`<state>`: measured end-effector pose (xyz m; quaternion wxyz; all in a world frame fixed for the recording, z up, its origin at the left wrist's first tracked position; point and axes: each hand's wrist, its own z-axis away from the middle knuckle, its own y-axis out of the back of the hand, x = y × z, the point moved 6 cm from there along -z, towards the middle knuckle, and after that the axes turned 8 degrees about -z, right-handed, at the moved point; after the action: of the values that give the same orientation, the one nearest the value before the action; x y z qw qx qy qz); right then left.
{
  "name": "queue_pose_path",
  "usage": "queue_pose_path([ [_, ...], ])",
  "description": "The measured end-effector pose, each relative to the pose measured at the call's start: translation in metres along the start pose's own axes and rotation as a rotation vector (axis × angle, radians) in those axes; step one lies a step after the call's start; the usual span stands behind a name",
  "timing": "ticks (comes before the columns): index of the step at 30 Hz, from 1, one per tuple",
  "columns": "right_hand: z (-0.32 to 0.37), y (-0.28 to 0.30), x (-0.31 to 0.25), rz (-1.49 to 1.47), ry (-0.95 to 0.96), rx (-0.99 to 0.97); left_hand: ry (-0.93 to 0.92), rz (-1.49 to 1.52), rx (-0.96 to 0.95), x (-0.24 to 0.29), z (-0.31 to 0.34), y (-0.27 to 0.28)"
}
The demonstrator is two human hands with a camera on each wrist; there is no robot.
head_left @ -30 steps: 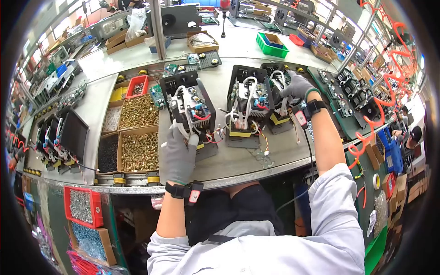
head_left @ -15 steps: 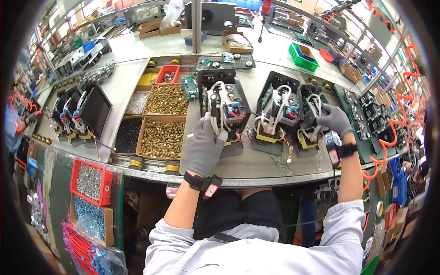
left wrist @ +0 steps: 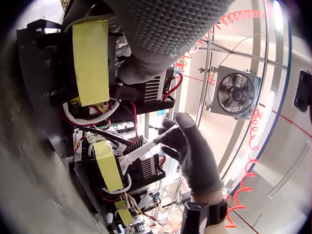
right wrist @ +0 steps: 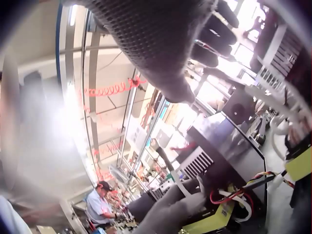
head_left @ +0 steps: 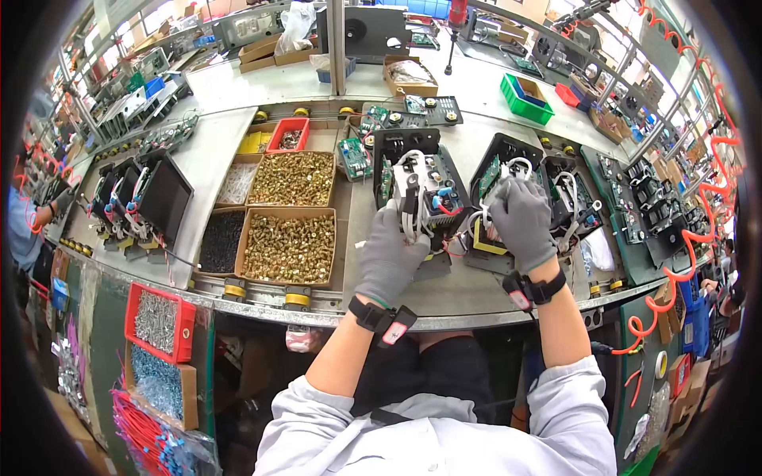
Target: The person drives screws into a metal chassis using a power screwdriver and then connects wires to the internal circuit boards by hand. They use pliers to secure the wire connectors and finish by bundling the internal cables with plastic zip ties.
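Observation:
In the head view, my gloved left hand [head_left: 389, 258] is at the front of a black power unit [head_left: 448, 178] with a heatsink. Its fingers grip white cables [head_left: 410, 198] looped over that unit; the right wrist view shows these fingers around a cable with a black sleeve. My gloved right hand [head_left: 522, 226] is over the middle unit [head_left: 496, 151]. In the left wrist view, its thumb and fingers pinch a white cable [left wrist: 139, 157] rising from beside a yellow-wrapped transformer [left wrist: 108, 165]. A third black unit [head_left: 573, 190] stands to the right of that hand.
Boxes of brass-coloured fasteners [head_left: 290, 246] lie left of the units, with a red tray [head_left: 289, 133] behind. More assembled units [head_left: 159, 198] stand far left. A green bin [head_left: 526, 99] sits on the back shelf, and a screwdriver [head_left: 456, 24] hangs above. A coiled red hose [head_left: 698, 230] hangs at right.
My right hand has moved left from the right-hand unit to the middle one and pinches its white cable. My left hand stays at the left unit's cables. The head view has shifted.

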<state>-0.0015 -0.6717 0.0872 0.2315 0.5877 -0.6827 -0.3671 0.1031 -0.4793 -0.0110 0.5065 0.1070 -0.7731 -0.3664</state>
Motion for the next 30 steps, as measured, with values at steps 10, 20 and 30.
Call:
queue_pose_path([
  [10,0.046,0.052,0.021,-0.501,0.173,-0.004,0.011,0.076,-0.015,0.004,0.000,-0.005],
  [20,0.055,0.052,0.044,-0.515,0.205,0.138,-0.003,0.012,-0.008,0.034,0.034,-0.012],
  [30,0.082,0.043,0.103,-0.572,-0.081,0.081,-0.257,0.286,-0.012,0.053,0.022,-0.039],
])
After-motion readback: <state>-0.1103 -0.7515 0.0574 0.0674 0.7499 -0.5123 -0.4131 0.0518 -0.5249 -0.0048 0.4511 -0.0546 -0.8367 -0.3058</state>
